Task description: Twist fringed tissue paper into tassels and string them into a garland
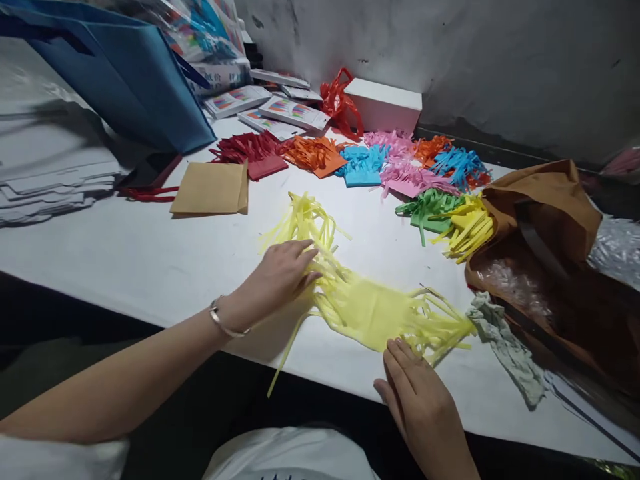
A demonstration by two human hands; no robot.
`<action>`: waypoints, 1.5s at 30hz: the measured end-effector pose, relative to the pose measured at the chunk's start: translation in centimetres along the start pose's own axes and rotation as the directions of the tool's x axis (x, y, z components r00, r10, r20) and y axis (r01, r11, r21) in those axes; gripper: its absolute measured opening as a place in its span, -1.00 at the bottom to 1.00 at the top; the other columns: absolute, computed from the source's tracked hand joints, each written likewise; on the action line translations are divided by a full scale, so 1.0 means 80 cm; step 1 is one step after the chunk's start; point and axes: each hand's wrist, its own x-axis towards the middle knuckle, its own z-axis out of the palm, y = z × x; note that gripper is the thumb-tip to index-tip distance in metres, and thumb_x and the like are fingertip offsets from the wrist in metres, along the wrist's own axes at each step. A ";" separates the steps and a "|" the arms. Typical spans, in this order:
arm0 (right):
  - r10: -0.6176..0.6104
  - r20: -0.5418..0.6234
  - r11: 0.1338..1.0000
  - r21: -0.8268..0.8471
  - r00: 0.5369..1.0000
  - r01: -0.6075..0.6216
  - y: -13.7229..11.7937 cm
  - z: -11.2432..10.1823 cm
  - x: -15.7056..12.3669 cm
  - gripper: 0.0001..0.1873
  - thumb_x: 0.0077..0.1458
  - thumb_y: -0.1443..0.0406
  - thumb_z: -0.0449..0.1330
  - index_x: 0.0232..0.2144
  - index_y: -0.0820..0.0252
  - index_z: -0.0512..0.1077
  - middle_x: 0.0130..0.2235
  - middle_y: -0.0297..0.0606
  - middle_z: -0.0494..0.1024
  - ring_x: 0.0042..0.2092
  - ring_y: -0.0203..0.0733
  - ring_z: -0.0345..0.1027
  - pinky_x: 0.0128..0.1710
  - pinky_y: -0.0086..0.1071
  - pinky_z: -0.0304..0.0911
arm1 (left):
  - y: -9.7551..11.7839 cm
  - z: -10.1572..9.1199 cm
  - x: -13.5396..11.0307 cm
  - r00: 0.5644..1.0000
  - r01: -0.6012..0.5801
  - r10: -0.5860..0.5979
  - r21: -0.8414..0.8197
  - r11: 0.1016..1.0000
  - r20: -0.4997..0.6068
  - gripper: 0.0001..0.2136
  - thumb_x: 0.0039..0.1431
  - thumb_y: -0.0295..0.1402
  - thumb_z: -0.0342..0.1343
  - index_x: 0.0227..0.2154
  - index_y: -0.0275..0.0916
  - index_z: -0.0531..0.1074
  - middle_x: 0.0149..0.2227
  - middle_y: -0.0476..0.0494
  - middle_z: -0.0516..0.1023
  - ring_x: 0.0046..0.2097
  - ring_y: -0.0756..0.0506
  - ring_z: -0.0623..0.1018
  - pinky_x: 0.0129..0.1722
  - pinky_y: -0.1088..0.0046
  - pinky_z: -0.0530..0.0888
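Pale yellow fringed tissue paper (376,310) lies spread on the white table, with a flat uncut middle and cut strips at both ends. My left hand (287,268), wearing a silver bracelet at the wrist, rests over the left strips with its fingers slightly apart. Under and beyond its fingertips the strips fan out in a loose tangle, and one long strip hangs toward the table's front edge. At the lower right edge of the yellow paper, my right hand (423,390) lies flat, fingers stretched out and touching the paper.
Folded fringed paper bundles, including a dark red one (267,167) and a green one (435,210), line the back. A brown bag (550,267) and crumpled cloth (510,350) sit right. Left are a kraft envelope (207,189), blue bag (135,87) and stacked white sheets (50,160).
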 end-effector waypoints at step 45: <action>0.082 -0.032 0.995 0.056 0.996 -0.080 -0.004 0.023 0.037 -0.77 0.17 0.57 0.10 -0.16 0.39 0.48 -0.18 -0.04 0.59 -0.08 -0.02 0.44 -0.04 -0.13 0.35 | 0.074 0.001 -0.012 0.992 0.050 -0.066 -0.148 0.988 -0.105 -0.88 0.33 -0.46 -0.02 -0.16 -0.28 0.40 -0.23 -0.22 0.56 -0.20 -0.20 0.50 -0.18 0.21 0.33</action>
